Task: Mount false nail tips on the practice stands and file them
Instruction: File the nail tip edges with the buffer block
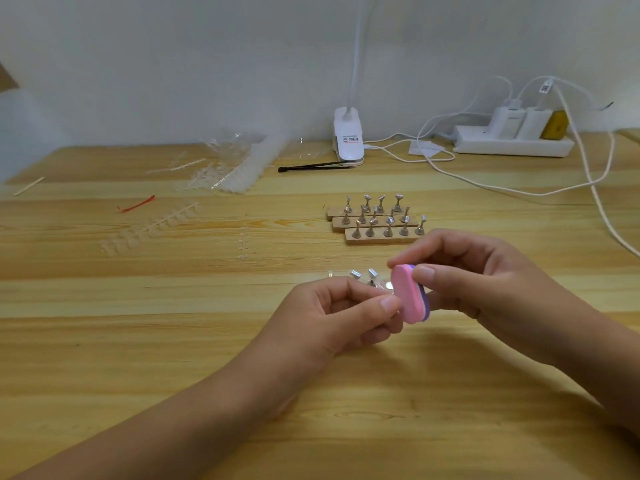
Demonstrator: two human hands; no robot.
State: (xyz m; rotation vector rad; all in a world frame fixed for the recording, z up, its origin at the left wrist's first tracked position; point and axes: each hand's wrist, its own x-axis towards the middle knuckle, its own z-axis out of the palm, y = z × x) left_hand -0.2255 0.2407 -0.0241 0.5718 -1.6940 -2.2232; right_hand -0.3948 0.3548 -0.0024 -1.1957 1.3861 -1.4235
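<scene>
Both hands work just above the counter [173, 341]. Your right hand [485, 282] has its fingers [427, 274] clamped on a pink and purple file block [410, 296], with the thumb on the near side. Your left hand [332, 313] has thumb and forefinger pressed together against the pink face, pinching something too small and too hidden to identify; it is probably a nail tip. Spare nail tips [149, 233] lie in clear strips well to the left. The practice stands [381, 220] sit in three wooden rows beyond the hands, and a few loose stands [363, 276] lie just behind the left hand. Risk one: a loose pinch lets the piece flick away, and a clear tip is hard to find on this wood grain. Risk two: heavy strokes may abrade your own thumb, which sits against the block. Risk three: a wide stroke may knock the loose stands over.
</scene>
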